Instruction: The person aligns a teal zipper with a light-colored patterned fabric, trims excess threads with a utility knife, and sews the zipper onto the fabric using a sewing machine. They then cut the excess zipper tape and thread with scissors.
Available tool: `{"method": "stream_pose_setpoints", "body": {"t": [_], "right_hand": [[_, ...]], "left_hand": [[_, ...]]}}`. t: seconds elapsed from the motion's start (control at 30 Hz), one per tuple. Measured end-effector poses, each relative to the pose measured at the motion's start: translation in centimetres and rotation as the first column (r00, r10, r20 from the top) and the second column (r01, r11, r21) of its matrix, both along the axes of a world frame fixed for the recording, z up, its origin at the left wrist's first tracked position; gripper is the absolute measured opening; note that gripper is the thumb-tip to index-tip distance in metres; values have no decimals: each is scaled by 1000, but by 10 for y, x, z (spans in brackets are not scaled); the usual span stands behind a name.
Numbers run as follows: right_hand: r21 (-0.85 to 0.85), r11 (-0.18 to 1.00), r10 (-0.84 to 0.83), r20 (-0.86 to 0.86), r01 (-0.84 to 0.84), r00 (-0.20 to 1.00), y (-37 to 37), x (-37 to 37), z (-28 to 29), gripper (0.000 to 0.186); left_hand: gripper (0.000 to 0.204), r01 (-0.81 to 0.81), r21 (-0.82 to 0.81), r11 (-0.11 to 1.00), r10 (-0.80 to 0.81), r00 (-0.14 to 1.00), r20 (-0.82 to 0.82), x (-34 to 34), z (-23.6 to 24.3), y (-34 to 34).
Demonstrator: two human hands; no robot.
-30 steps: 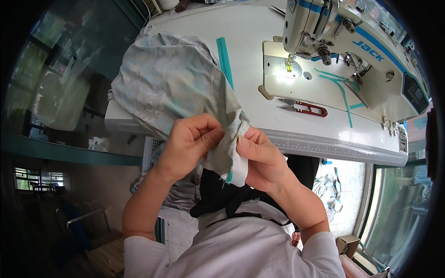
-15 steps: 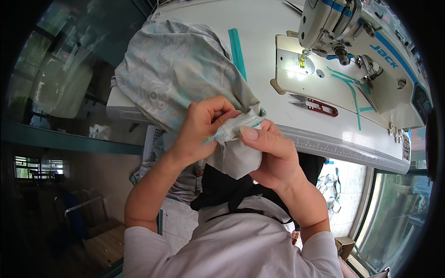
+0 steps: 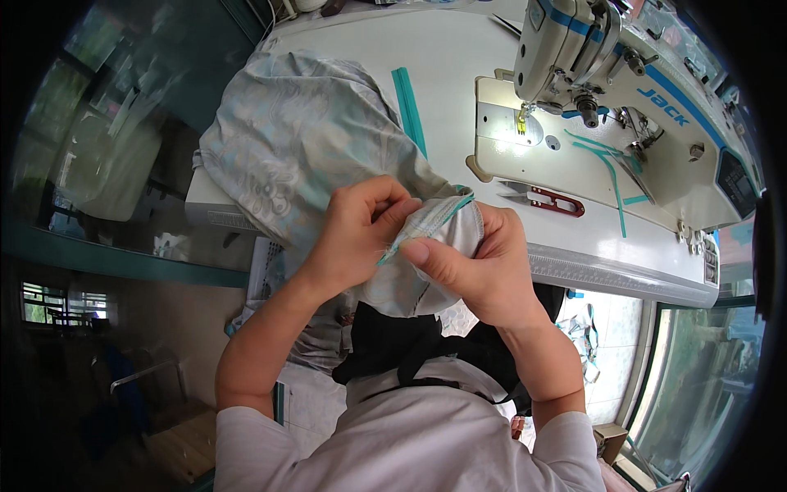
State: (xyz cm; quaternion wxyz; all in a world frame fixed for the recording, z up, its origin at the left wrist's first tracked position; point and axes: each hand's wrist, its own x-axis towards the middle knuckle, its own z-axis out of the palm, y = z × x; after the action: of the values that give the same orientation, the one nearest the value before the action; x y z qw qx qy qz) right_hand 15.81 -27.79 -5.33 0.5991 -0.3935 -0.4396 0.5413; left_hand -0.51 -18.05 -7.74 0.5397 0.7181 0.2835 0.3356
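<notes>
A grey patterned fabric piece (image 3: 283, 139) with pale blue tints spreads over the table's left side and hangs toward my body. Its near end is bunched between my hands, where a seam with a teal zipper strip (image 3: 457, 207) shows. My left hand (image 3: 365, 225) pinches the seam's left part between thumb and fingers. From the other side, my right hand (image 3: 479, 266) grips the fabric, thumb pressed on top near the teal edge and fingers behind it. The fingertips under the cloth are hidden.
A sewing machine (image 3: 590, 74) with a lit needle area stands at the right. Red-handled thread snips (image 3: 557, 202) lie before its plate. A teal zipper strip (image 3: 409, 113) lies behind the fabric, and teal scraps (image 3: 613, 176) rest by the machine. A ruler strip (image 3: 607, 266) runs along the table's front edge.
My right thumb has shifted left along the seam, and the held end has turned, so more of the teal strip and the fabric's pale underside show. The whole view has shifted slightly.
</notes>
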Motion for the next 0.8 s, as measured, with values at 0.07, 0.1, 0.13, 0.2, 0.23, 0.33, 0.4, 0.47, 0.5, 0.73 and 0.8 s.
{"method": "stream_pose_setpoints", "body": {"t": [0.07,0.1,0.13,0.2,0.23,0.33,0.4,0.47,0.5,0.73,0.8], "right_hand": [[16,998,-56,-7,56,998,1,4,1,17],[9,995,-95,-15,95,995,3,6,0,17],[1,991,-133,-22,133,991,4,10,-2,17],[-10,989,-144,8,144,990,5,16,-7,15],[-16,989,-149,24,149,989,6,19,-7,14],[20,986,-167,53,166,985,8,18,-9,13],[63,982,-185,83,180,979,10,16,-12,13],[107,977,-199,143,185,969,10,15,-14,13],[129,975,-204,188,182,961,11,16,-16,14],[21,999,24,196,-28,980,4,16,-4,12],[-10,996,87,214,-87,973,1,17,6,13]], "left_hand": [[17,-125,106,986,129,991,-29,-3,11,0],[17,-178,156,972,186,982,-35,-4,20,0],[18,-182,239,954,199,979,-47,-7,33,-5],[18,-89,272,958,84,996,32,-9,41,-13],[18,-58,272,960,51,998,34,-6,40,-18],[16,-5,274,962,-3,1000,27,-2,37,-24],[15,10,272,962,-19,999,31,-1,33,-22],[15,27,271,962,-18,999,-33,-3,34,-21],[15,35,271,962,-17,998,-66,-5,34,-20],[25,175,322,930,-209,975,75,13,44,30],[26,332,133,934,-340,939,42,25,48,31]]}}
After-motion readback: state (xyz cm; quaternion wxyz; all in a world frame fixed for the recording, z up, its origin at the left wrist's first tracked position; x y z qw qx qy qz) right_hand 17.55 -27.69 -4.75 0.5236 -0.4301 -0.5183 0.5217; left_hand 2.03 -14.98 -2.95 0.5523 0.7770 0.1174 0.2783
